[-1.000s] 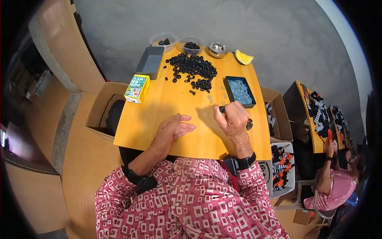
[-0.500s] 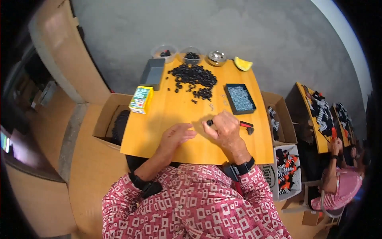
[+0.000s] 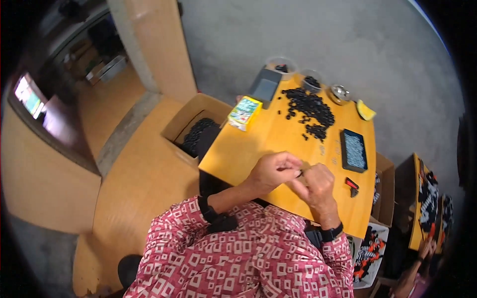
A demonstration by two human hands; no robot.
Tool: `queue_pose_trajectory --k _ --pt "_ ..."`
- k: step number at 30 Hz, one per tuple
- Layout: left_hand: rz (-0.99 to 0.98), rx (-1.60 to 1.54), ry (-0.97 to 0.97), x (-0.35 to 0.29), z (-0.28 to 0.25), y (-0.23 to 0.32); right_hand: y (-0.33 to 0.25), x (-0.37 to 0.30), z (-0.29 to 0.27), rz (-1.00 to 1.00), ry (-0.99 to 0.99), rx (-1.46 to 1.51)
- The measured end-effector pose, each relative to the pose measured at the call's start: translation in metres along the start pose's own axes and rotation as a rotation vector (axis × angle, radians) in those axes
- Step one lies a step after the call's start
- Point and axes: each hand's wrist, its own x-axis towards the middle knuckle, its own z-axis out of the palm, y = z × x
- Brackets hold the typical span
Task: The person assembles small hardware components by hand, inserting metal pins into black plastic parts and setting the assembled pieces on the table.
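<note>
Both my hands meet above the near part of the yellow table (image 3: pixel 238 159). My right hand (image 3: pixel 318 186) is closed, its thumb and curled fingers around a small black part (image 3: pixel 299 174) that shows only as a dark bit. My left hand (image 3: pixel 274 171) has its thumb and fingers brought together beside that part; what they pinch is hidden. Right of my hands lies a red-and-black tool (image 3: pixel 352 185). Beyond them spreads a heap of small black parts (image 3: pixel 310 107), and a black tray (image 3: pixel 354 151) holds many small silvery pieces.
Along the far edge stand a grey tray (image 3: pixel 266 85), clear tubs (image 3: pixel 280 67) and a yellow rind-shaped piece (image 3: pixel 365 110). A yellow box (image 3: pixel 245 113) sits at left. Cardboard boxes (image 3: pixel 196 107) flank the table. At far right a co-worker's hands (image 3: pixel 426 247) work at another table.
The view has swung left, so the table appears farther right. My left hand has come against my right hand at the small black part.
</note>
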Motion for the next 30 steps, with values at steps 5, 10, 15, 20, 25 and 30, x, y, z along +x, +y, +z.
queue_pose_trajectory --k 5,10,15,20,25,30 --pt "0.447 0.303 0.304 -0.005 -0.024 0.074 0.001 -0.005 -0.003 0.099 -0.003 -0.076" --pt "0.419 0.536 0.749 -0.005 -0.125 0.092 0.007 -0.006 0.013 0.057 -0.007 -0.056" --pt "0.279 0.959 0.896 -0.006 -0.189 0.040 0.006 -0.009 0.007 0.105 -0.047 -0.059" --pt "0.081 0.345 0.509 -0.009 -0.152 0.056 0.009 -0.009 0.008 0.136 -0.072 -0.059" --pt "-0.002 0.174 0.283 -0.020 -0.083 0.102 0.006 0.001 0.004 0.148 -0.082 -0.033" --pt "-0.036 0.124 -0.024 -0.006 -0.040 0.096 0.014 -0.006 -0.010 0.193 -0.141 -0.136"
